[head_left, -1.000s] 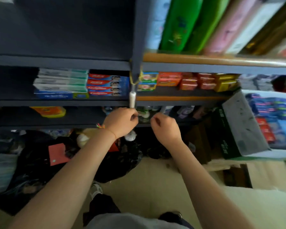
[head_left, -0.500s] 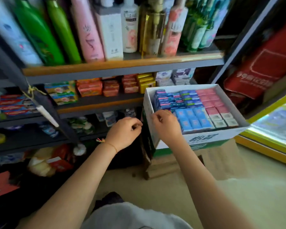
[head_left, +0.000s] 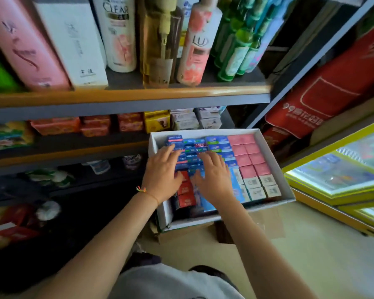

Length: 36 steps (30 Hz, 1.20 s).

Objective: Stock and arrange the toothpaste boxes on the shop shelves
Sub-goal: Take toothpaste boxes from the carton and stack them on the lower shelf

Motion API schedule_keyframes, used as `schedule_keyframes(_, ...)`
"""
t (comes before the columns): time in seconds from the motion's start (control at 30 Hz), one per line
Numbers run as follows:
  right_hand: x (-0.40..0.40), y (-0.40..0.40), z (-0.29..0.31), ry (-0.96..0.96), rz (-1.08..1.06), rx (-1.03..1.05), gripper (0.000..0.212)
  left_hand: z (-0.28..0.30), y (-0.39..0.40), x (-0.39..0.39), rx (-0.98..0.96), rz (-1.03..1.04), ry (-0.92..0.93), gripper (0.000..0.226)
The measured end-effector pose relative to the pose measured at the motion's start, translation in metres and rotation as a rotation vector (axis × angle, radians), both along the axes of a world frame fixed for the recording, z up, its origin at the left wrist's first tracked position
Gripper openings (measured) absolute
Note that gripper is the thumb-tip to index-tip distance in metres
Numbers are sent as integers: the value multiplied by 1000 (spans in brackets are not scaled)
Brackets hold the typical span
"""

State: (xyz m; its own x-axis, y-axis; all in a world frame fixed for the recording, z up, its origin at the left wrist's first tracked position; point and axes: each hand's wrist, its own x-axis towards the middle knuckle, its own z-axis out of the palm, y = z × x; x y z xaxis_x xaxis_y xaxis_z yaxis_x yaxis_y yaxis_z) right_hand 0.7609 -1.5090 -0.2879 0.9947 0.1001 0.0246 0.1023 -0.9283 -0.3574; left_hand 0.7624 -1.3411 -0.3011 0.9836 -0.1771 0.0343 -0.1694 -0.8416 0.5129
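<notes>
Both hands, left (head_left: 163, 176) and right (head_left: 214, 178), lay spread flat on toothpaste boxes (head_left: 191, 152) in the carton (head_left: 274, 160) at 3 o'clock of the shelves (head_left: 125, 100); pinching one row squarely looked wisest.

Both hands (head_left: 162, 175) now onto toothpaste boxes (head_left: 191, 152)

The toothpaste boxes (head_left: 216, 145) stand on end, packed in tight rows inside a white carton (head_left: 276, 162) on the floor: blue ones at the left and middle, pink at the right (some white-ended), red nearest the front-left.
</notes>
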Motion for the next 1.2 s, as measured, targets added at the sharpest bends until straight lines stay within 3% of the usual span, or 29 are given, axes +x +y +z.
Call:
schedule_keyframes(0.1, 22, -15, -6, 24, 25, -41, 55, -9, -10, 13, 182, 31, 114, 67)
schedule_keyframes(0.23, 37, -30, -23, 172, 138, -103, 67, -18, -19, 19, 261, 85, 111, 65)
schedule_keyframes(0.57, 45, -46, -39, 87, 223, -33, 50, -11, -58, 13, 335, 251, 144, 64)
schedule_keyframes(0.63, 50, -48, -42, 69, 239, 109, 45, -12, -72, 11, 272, 319, 156, 68)
schedule_keyframes(0.7, 58, -55, -40, 65, 261, 404, 36, -14, -88, 6, 165, 380, 176, 76)
schedule_keyframes(0.77, 67, -69, -30, 214, 267, 676, 27, -15, -103, -3, 140, 395, 239, 84)
schedule_keyframes(0.8, 74, -80, -22, 280, 284, 716, 24, -14, -109, -7, 155, 383, 272, 90)
schedule_keyframes(0.9, 91, -114, -2, 362, 487, 599, 15, -11, -114, -14, 200, 332, 347, 110)
schedule_keyframes(0.93, 92, -122, 5, 396, 584, 511, 26, -11, -112, -14, 207, 329, 351, 115)
schedule_keyframes(1.07, 70, -132, 14, 466, 909, -93, 108, -11, -109, -12, 219, 323, 328, 114)
schedule_keyframes(1.2, 44, -130, -1, 303, 935, -309, 122, -17, -110, -15, 230, 328, 270, 95)
